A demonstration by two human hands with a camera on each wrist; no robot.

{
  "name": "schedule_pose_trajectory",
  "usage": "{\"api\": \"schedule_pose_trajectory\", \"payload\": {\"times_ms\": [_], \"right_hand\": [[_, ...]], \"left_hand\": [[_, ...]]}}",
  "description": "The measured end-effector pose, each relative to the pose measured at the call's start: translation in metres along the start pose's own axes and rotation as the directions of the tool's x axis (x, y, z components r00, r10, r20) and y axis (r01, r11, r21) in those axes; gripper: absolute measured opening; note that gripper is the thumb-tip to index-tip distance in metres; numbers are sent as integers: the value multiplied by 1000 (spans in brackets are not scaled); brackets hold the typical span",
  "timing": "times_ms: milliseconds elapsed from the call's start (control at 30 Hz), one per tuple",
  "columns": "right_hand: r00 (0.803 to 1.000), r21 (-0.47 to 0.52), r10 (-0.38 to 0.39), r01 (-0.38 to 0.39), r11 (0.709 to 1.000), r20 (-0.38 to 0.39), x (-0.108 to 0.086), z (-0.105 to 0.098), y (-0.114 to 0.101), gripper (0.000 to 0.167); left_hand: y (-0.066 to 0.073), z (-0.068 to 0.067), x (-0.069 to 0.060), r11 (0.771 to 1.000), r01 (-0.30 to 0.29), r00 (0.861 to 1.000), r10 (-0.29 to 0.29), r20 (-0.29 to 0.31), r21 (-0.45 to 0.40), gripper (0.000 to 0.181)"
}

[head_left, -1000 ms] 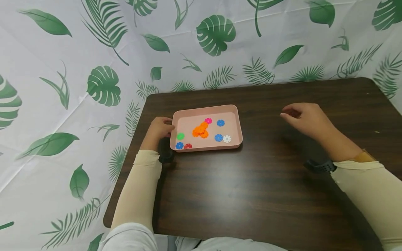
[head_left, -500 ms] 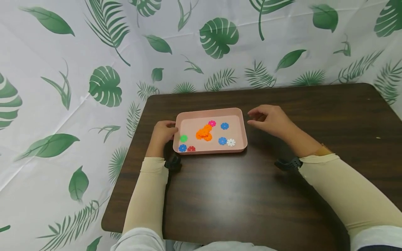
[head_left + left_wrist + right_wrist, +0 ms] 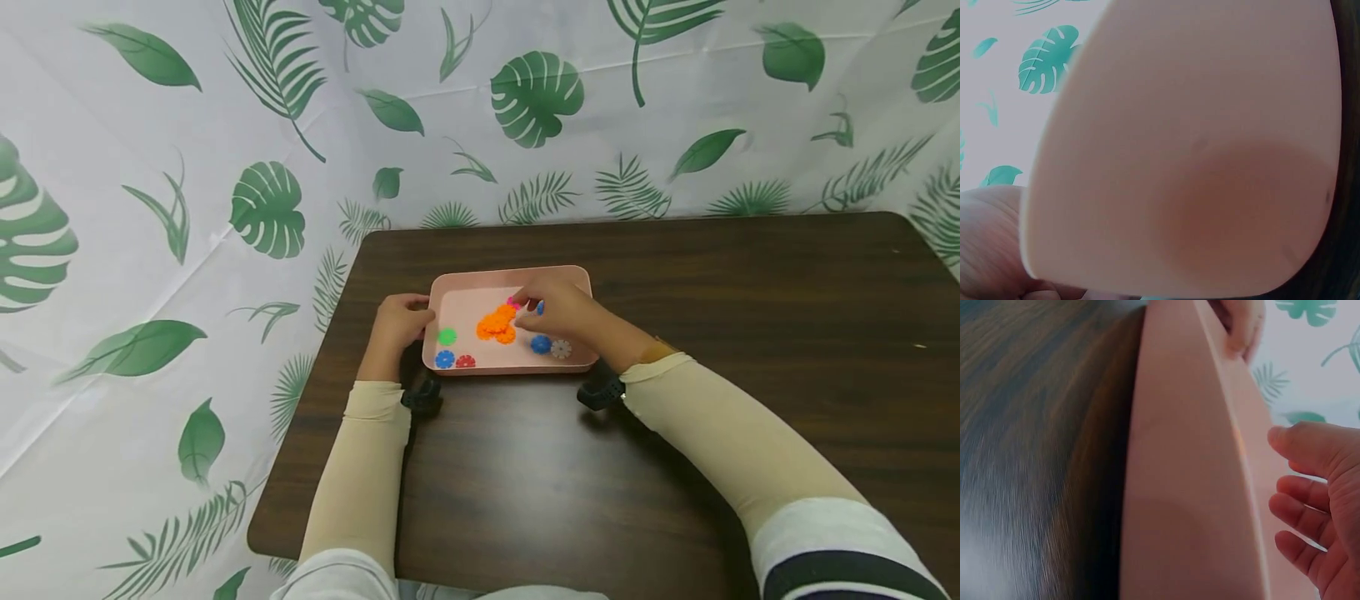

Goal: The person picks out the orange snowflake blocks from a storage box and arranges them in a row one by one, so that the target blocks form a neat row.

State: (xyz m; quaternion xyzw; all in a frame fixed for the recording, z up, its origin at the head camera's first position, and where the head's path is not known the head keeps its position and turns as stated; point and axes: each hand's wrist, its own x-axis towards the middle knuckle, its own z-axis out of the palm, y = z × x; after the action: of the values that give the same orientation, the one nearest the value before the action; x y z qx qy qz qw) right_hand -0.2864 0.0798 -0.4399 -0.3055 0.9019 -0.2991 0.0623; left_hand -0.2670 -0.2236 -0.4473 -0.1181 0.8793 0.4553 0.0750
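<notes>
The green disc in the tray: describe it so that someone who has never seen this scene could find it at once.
On the dark wood-grain table sits a shallow pink tray. Inside, near the end by the left hand, the green disc lies just beyond a blue disc and a red disc. It is the only green disc showing in the tray.

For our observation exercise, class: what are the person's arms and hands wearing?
The left hand and right hand are ungloved. Each forearm has a close-fitting cream sleeve, with a pale outer sleeve above it; the right one has dark bands with a white line. Each wrist carries a black device, and the right also shows what looks like an ochre band.
</notes>
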Motion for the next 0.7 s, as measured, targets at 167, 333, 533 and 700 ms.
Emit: {"api": "schedule_pose_trajectory", "payload": {"times_ms": [167, 333, 533, 700], "right_hand": [[996, 44, 81, -83, 996, 50, 10, 13, -10, 37], [994, 3, 75, -76, 997, 83, 19, 22, -16, 41], [993, -43, 31, -26, 999, 118, 27, 28, -17, 44], [992, -81, -9, 19, 997, 127, 30, 32, -14, 38]], "left_hand": [[3, 0, -1, 1000, 15, 1000, -15, 6, 0, 45], [4, 0, -1, 999, 38, 999, -38, 17, 12, 45], [3, 0, 0, 999, 34, 999, -34, 13, 9, 44], [4, 0, 1, 999, 34, 999, -34, 11, 8, 44]]}}
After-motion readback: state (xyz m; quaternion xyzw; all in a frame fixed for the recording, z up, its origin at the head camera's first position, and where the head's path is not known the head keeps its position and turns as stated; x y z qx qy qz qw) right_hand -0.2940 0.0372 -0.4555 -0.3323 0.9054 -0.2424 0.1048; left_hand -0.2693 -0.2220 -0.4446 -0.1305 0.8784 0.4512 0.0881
